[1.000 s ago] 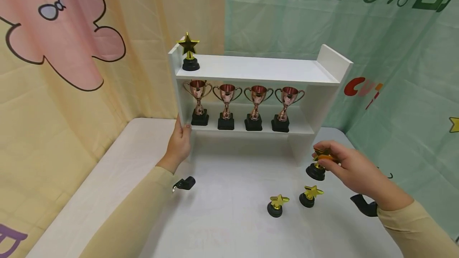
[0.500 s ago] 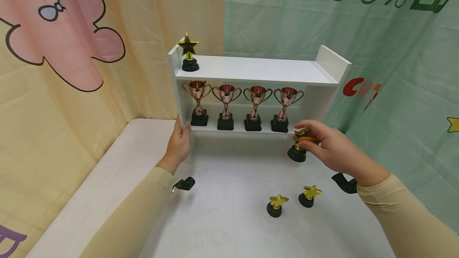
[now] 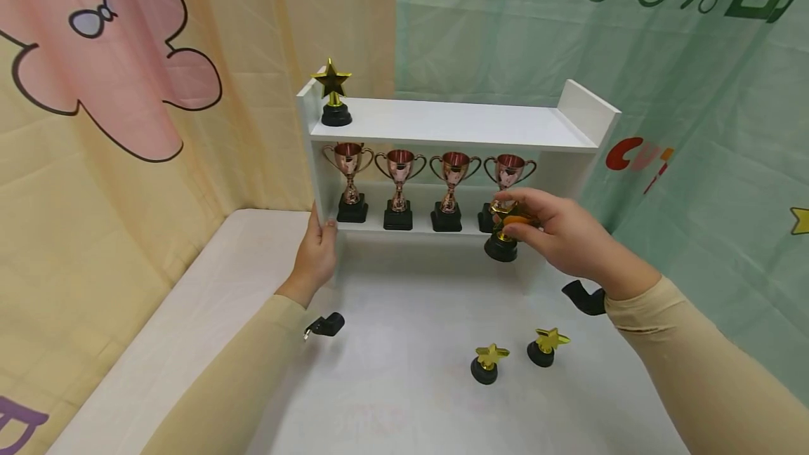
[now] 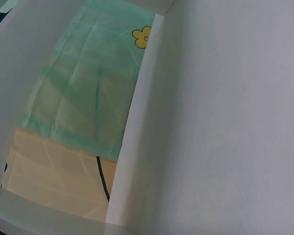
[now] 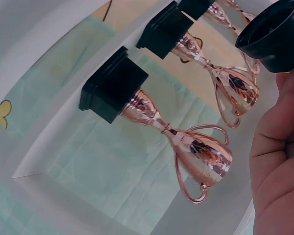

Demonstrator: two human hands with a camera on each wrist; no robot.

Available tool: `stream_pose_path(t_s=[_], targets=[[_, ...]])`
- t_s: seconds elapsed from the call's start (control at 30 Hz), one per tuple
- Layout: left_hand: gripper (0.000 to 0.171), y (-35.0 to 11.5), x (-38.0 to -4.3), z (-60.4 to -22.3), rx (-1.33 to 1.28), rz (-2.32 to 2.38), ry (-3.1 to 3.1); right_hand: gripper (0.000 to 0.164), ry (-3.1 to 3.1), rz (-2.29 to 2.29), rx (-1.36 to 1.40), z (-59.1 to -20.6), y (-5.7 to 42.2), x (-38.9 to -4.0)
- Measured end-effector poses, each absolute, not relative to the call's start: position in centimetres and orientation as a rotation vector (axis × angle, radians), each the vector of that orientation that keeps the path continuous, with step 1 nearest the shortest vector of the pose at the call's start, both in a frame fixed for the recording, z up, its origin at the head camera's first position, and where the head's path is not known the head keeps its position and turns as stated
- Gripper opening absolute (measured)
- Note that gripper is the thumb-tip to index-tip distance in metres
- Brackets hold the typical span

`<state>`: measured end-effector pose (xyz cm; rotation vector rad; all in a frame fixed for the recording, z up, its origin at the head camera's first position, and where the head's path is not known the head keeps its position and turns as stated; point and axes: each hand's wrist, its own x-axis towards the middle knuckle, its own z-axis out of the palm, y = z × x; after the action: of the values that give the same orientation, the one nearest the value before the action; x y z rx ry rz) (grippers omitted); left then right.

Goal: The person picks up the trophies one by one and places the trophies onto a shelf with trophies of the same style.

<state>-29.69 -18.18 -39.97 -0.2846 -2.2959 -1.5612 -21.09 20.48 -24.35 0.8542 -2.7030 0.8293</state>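
My right hand (image 3: 557, 236) pinches a gold star trophy (image 3: 501, 247) by its star, in front of the shelf's right part. Its round black base (image 5: 274, 36) shows in the right wrist view, while the fingers hide most of the star. Behind it, partly covered, is the rightmost rose-gold cup trophy (image 5: 201, 154). Several such cups stand in a row on the middle board of the white shelf (image 3: 442, 118). My left hand (image 3: 316, 255) grips the shelf's left side panel, thumb in front. At the top board's left end stands another gold star trophy (image 3: 332, 90).
Two more gold star trophies, a left one (image 3: 487, 362) and a right one (image 3: 547, 346), stand on the white-covered table (image 3: 392, 399) at front right. Printed curtains (image 3: 474, 27) hang behind the shelf and along both sides.
My right hand has carried the star trophy left and upward, from beside the shelf's lower right to in front of the rightmost cup. My left hand keeps its grip on the shelf.
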Motion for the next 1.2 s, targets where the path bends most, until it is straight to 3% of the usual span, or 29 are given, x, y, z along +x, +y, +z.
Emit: stream_pose_path(t_s=[0.8,1.2], targets=[[0.060,-18.1,-29.8,-40.0,-0.269,-1.564,-2.292,0.049,-2.631,0.776,0.869,-20.8,16.0,-23.3],[0.060,-18.1,-29.7,-40.0,-0.254,-1.566,-2.309,0.059,-2.581,0.781,0.854,-19.7,14.8,-23.9]])
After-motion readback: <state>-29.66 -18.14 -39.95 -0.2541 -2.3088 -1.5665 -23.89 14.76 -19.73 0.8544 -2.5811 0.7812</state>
